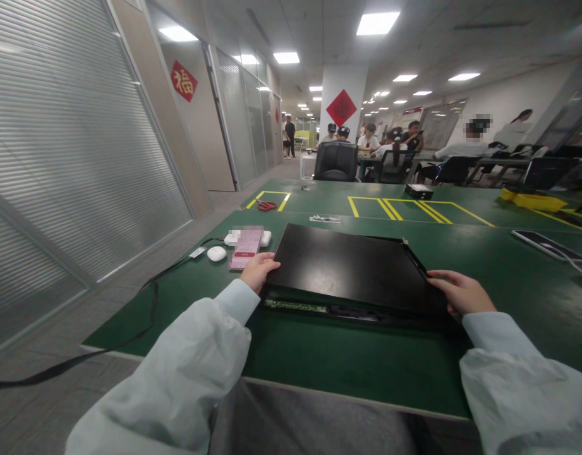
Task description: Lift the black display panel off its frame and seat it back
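A flat black screen panel (340, 262) lies at a slant over a shallow black frame (416, 260). Its left side is raised off the frame. My left hand (258, 270) is closed on the panel's left edge, thumb on top. My right hand (464, 292) is closed around the right edge of the frame, close to the panel's lower right corner; its fingertips are partly hidden. Along the near side, a green circuit board strip (295, 306) shows in the gap below the panel.
On the green table (357, 366) are a phone (247, 249), a white round case (217, 253), red-handled scissors (266, 205), a small plastic packet (325, 219) and a black box (418, 191). A tablet-like device (549, 245) lies right. A black strap (153, 309) hangs off the left edge. People sit behind.
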`<action>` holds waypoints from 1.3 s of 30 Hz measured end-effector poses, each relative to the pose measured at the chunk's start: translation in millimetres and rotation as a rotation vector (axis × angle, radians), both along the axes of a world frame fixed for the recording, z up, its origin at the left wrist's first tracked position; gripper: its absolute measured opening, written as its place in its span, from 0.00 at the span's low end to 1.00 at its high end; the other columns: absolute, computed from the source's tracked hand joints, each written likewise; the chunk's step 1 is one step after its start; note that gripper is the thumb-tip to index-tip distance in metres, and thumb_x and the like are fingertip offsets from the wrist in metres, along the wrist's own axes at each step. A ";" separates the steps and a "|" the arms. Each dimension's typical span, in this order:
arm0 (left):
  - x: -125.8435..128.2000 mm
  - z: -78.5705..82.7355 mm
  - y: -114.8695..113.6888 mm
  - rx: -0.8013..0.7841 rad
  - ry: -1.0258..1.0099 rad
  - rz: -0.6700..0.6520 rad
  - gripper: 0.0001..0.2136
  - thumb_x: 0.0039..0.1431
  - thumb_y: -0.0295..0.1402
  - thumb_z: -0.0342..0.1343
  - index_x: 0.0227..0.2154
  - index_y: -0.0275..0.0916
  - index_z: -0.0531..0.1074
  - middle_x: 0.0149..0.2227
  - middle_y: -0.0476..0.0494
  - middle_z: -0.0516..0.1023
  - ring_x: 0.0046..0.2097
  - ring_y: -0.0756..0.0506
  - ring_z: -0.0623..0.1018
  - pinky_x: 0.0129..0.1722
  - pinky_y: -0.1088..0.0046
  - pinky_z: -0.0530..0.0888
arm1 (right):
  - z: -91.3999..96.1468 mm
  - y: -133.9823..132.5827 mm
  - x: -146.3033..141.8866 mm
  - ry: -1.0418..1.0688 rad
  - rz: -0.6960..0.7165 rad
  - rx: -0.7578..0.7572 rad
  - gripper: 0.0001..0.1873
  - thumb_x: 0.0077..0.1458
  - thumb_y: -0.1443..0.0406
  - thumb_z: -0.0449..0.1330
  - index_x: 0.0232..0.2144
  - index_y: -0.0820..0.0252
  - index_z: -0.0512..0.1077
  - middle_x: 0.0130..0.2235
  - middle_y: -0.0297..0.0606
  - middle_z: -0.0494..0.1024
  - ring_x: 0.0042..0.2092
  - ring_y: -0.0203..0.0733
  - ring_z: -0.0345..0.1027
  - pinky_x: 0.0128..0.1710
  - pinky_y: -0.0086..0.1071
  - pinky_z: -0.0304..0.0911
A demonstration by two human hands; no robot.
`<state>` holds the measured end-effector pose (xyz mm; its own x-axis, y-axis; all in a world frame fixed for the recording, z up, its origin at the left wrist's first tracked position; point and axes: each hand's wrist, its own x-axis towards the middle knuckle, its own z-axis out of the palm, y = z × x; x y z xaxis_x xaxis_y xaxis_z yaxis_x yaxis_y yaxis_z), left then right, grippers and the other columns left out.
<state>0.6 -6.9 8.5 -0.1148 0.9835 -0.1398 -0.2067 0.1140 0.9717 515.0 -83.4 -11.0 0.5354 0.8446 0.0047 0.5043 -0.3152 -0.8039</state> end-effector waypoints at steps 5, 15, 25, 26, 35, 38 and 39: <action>-3.3 -1.2 1.0 0.042 0.025 -0.045 0.29 0.37 0.25 0.79 0.48 0.37 0.82 0.27 0.53 0.81 0.31 0.44 0.83 0.36 0.68 0.80 | 0.4 -1.6 -2.7 -0.012 -0.006 -0.014 0.30 0.52 0.51 0.67 0.52 0.59 0.88 0.16 0.30 0.68 0.16 0.42 0.64 0.18 0.33 0.58; -2.5 0.1 -1.2 0.048 0.051 -0.061 0.30 0.39 0.28 0.80 0.50 0.37 0.84 0.31 0.47 0.86 0.36 0.40 0.86 0.43 0.62 0.83 | -9.4 2.9 3.1 -0.038 -0.055 0.032 0.27 0.48 0.50 0.69 0.47 0.56 0.90 0.18 0.31 0.73 0.15 0.40 0.63 0.16 0.34 0.58; -2.3 -2.8 -0.9 0.115 0.069 -0.051 0.26 0.34 0.30 0.82 0.41 0.39 0.84 0.34 0.44 0.87 0.45 0.35 0.88 0.53 0.53 0.84 | 14.3 -5.2 -7.5 -0.029 -0.048 -0.038 0.18 0.49 0.55 0.69 0.40 0.55 0.89 0.23 0.34 0.79 0.17 0.40 0.66 0.20 0.35 0.64; -3.1 -2.6 -0.5 0.133 0.081 -0.050 0.25 0.34 0.31 0.82 0.39 0.40 0.84 0.37 0.43 0.88 0.48 0.34 0.88 0.56 0.51 0.83 | 13.7 -5.1 -7.5 -0.035 -0.051 -0.045 0.18 0.49 0.55 0.69 0.40 0.55 0.89 0.23 0.34 0.79 0.17 0.40 0.66 0.20 0.35 0.64; -17.6 -13.4 11.8 0.227 0.553 -0.005 0.17 0.37 0.37 0.82 0.32 0.42 0.86 0.61 0.34 0.79 0.68 0.27 0.79 0.73 0.45 0.72 | -5.6 1.7 6.6 -0.096 -0.065 0.008 0.18 0.50 0.53 0.69 0.40 0.53 0.89 0.23 0.34 0.79 0.17 0.39 0.65 0.19 0.35 0.63; -19.0 -20.9 12.0 0.237 0.635 -0.035 0.19 0.37 0.42 0.83 0.32 0.42 0.85 0.60 0.33 0.78 0.68 0.26 0.78 0.74 0.45 0.72 | -4.8 -1.1 9.6 -0.092 -0.012 -0.006 0.17 0.51 0.52 0.70 0.40 0.52 0.89 0.28 0.35 0.83 0.18 0.39 0.67 0.19 0.35 0.64; -19.1 -22.8 11.8 0.240 0.649 -0.043 0.20 0.36 0.42 0.83 0.32 0.42 0.85 0.59 0.33 0.78 0.68 0.26 0.78 0.74 0.45 0.72 | -4.2 -3.0 9.1 -0.097 0.003 -0.003 0.18 0.52 0.52 0.69 0.41 0.52 0.89 0.29 0.36 0.84 0.18 0.38 0.67 0.20 0.35 0.64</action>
